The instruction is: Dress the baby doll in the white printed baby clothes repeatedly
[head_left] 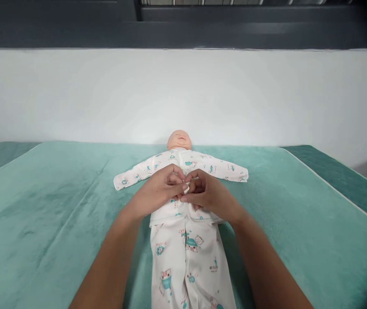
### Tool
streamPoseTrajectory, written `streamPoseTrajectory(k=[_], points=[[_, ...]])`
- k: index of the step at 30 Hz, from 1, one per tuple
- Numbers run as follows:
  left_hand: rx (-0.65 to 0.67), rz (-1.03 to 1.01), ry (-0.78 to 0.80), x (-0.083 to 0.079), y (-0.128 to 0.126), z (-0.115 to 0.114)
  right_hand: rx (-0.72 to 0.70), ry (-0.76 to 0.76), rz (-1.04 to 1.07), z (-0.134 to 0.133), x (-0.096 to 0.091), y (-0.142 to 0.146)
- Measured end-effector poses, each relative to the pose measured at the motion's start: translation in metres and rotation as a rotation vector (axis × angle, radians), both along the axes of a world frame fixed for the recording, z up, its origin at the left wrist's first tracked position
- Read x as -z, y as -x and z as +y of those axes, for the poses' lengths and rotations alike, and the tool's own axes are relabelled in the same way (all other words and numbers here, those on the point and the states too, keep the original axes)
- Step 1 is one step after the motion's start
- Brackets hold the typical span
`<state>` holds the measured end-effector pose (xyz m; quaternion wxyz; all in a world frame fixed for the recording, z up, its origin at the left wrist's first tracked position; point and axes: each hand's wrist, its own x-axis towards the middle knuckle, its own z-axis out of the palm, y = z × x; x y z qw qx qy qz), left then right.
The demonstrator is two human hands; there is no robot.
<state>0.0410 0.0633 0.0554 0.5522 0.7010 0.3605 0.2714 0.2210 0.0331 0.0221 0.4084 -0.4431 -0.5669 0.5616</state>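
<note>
**A:** What do you have on the head camera?

**B:** I see a doll [179, 140] lying on its back in the middle of a teal blanket [57, 214]. Its head is at the far end, near the white wall [183, 94], and its sleeves are spread left and right. It wears a printed white shirt [199, 165] and matching trousers [186, 262] that run towards the near edge.

**A:** And the hands?

**B:** The left hand [157, 189] and the right hand [210, 193] meet over the doll's chest, fingertips touching. Each is pinched onto a front edge of the shirt, with a small bit of white fabric nipped between them.

**A:** Which step would you call that?

**B:** I judge it to be closing the shirt front, roughly halfway down the opening. I cannot make out whether a snap or a button sits under the fingers, because the knuckles cover it.

**A:** What does the next move call for?

**B:** Lining the two edges up squarely and pressing them together without dragging the fabric sideways, I'd say.

**A:** Any boxes or baskets?

**B:** None that I see. The only thing holding anything is the clothing, and the doll is inside it.
</note>
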Motion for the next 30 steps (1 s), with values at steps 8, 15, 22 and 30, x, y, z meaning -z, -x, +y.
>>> streamPoseTrajectory(k=[8,15,22,30], points=[[0.069,-0.007,0.135,-0.004,0.010,0.006,-0.098,-0.062,0.081,0.000,-0.004,-0.008],[-0.120,0.179,-0.075,-0.003,0.028,0.017,0.515,-0.461,0.023,0.007,0.010,-0.003],[-0.430,0.772,-0.377,0.010,0.026,0.024,0.332,-0.626,-0.351,0.015,0.027,0.002],[-0.164,0.667,-0.300,0.007,0.042,0.025,0.400,-0.583,-0.320,0.017,0.034,0.009]])
